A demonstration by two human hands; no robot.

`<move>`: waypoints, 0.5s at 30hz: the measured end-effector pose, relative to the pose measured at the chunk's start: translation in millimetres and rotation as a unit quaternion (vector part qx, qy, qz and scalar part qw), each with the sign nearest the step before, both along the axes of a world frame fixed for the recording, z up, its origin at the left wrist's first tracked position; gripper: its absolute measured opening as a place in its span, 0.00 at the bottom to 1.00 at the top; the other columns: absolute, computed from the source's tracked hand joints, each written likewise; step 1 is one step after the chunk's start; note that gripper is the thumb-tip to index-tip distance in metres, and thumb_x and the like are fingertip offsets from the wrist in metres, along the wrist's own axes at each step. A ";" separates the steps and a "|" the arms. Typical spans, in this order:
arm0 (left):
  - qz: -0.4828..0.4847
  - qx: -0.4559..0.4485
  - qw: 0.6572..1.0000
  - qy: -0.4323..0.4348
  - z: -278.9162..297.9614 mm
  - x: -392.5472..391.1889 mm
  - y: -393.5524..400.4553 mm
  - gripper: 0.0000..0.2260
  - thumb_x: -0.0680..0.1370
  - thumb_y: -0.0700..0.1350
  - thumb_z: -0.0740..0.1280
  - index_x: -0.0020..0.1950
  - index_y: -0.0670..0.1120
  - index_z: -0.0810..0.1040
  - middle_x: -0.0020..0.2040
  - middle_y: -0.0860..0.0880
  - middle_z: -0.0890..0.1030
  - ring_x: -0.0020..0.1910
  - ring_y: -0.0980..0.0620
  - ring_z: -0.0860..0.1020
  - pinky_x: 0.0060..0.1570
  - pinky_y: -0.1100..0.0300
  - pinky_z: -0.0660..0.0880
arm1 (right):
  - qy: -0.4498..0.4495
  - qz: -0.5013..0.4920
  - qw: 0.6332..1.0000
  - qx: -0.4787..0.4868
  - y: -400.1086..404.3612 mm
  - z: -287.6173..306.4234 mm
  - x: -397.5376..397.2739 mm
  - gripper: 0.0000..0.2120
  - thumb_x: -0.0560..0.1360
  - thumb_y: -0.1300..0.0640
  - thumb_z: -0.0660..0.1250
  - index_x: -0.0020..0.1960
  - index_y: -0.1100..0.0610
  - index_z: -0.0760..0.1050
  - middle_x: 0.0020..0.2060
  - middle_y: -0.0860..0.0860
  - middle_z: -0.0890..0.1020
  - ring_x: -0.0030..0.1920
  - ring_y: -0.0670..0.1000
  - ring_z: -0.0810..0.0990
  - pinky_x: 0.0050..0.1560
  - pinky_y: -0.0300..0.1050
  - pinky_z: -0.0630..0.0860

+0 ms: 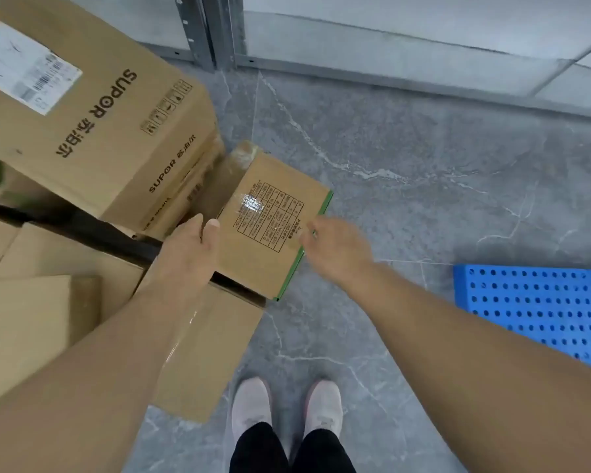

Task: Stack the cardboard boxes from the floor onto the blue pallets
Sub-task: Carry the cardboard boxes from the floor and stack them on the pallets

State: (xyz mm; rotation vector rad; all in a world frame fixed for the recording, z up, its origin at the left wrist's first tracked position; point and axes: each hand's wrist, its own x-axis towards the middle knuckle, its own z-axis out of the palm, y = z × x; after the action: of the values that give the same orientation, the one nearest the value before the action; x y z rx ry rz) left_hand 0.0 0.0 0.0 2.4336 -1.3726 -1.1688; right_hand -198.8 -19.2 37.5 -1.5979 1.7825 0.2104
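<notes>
A small cardboard box (270,213) with a green edge and a printed table lies in the middle, on top of other boxes. My left hand (188,254) grips its left side, thumb on top and fingers down the side. My right hand (335,247) is at the box's right edge, blurred, its fingers touching the top near the green edge. A blue perforated pallet (539,305) lies on the floor at the right, apart from the boxes.
A large SUPOR box (93,107) with a white label sits on a stack at the upper left. More cardboard boxes (41,312) fill the lower left. Grey marble floor (406,165) spreads ahead; a metal rack post (205,32) stands at the back. My shoes (287,407) are below.
</notes>
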 end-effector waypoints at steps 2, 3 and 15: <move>0.003 0.001 1.000 -0.006 -12.8 -2.6 -4.1 0.24 0.79 0.58 0.47 0.71 0.49 0.65 0.69 0.45 0.70 0.67 0.43 0.68 0.66 0.45 0.62 | -0.007 0.013 1.000 -0.002 -4.8 -16.9 4.4 0.12 0.80 0.52 0.54 0.51 0.57 0.72 0.52 0.55 0.77 0.52 0.56 0.75 0.46 0.47 0.70; 0.014 0.002 1.000 -0.008 -18.6 -4.4 -6.2 0.23 0.80 0.57 0.47 0.69 0.49 0.68 0.66 0.44 0.72 0.64 0.43 0.69 0.63 0.46 0.64 | -0.009 0.016 1.000 -0.005 -7.0 -25.4 5.9 0.09 0.80 0.53 0.54 0.48 0.56 0.70 0.51 0.55 0.77 0.50 0.56 0.75 0.45 0.46 0.70; 0.101 -0.022 0.995 -0.002 -47.9 -30.3 -7.6 0.21 0.81 0.56 0.50 0.61 0.46 0.74 0.54 0.46 0.77 0.49 0.51 0.69 0.50 0.56 0.63 | -0.043 0.006 0.999 -0.013 -9.4 -78.6 -12.9 0.10 0.80 0.55 0.54 0.44 0.56 0.70 0.45 0.53 0.73 0.47 0.54 0.73 0.43 0.45 0.67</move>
State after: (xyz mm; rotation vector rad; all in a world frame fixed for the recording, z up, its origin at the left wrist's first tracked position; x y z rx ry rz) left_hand -30.3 -7.6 -47.9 2.4759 -1.1101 -1.0740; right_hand -211.7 -28.6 -41.1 -1.6119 1.7163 0.1225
